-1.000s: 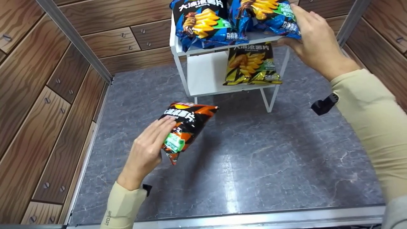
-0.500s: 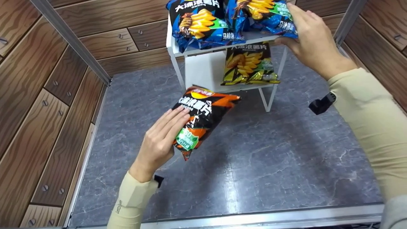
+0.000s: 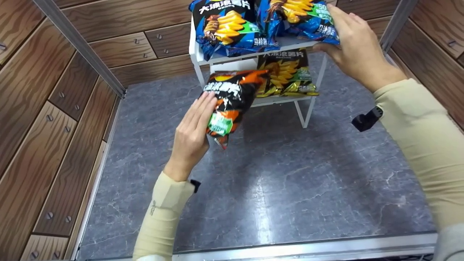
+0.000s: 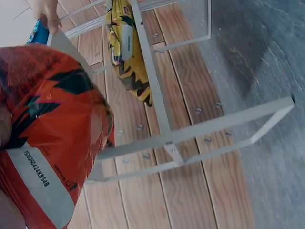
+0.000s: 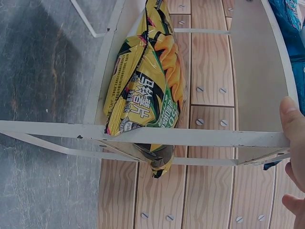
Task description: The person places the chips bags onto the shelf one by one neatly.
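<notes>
In the head view my left hand [image 3: 192, 132] pinches an orange and black bag of potato chips [image 3: 235, 96] by its left side, fingers straight across the front. The bag is held tilted in front of the lower tier of a white two-tier rack [image 3: 232, 66]. Its orange back [image 4: 71, 124] fills much of the left wrist view. My right hand [image 3: 362, 50] grips the rack's upper right corner, thumb at the shelf edge, fingers beside a blue bag of chips [image 3: 301, 21]. Standing on the lower tier, to the right, is a yellow and black bag of chips [image 3: 290, 74], partly overlapped by the orange bag.
Another blue bag of chips [image 3: 228, 29] sits at the left of the top shelf. The rack stands on a grey marbled floor [image 3: 308, 181], with wood-patterned walls [image 3: 69, 108] at the back and sides. A metal rail [image 3: 290, 248] runs along the front.
My left hand has carried the orange bag up and to the right, from in front of the rack to its lower tier. The right hand has kept its place on the rack.
</notes>
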`<action>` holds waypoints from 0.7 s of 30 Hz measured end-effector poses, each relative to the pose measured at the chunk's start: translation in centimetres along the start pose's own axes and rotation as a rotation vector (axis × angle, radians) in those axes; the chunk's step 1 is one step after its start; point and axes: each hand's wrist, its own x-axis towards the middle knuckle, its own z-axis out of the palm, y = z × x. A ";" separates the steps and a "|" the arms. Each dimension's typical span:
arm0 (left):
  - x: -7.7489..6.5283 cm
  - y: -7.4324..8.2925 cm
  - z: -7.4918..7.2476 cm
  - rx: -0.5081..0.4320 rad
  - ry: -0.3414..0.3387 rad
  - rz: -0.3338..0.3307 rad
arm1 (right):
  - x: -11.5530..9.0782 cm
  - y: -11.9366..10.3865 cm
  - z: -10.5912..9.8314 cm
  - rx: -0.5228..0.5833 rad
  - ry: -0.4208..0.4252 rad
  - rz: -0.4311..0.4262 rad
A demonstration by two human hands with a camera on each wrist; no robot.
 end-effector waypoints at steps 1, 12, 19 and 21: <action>0.2 0.0 0.3 0.008 -0.001 -0.010 | 0.0 0.0 0.0 0.002 0.001 -0.002; 2.5 0.0 4.0 0.211 -0.021 -0.069 | 0.0 -0.2 0.1 0.002 0.026 -0.019; 3.7 -0.3 6.4 0.330 -0.069 -0.131 | -0.1 -0.1 0.1 -0.001 0.022 -0.015; 4.1 -0.4 7.0 0.350 -0.082 -0.163 | -0.1 -0.1 0.2 0.002 0.025 -0.018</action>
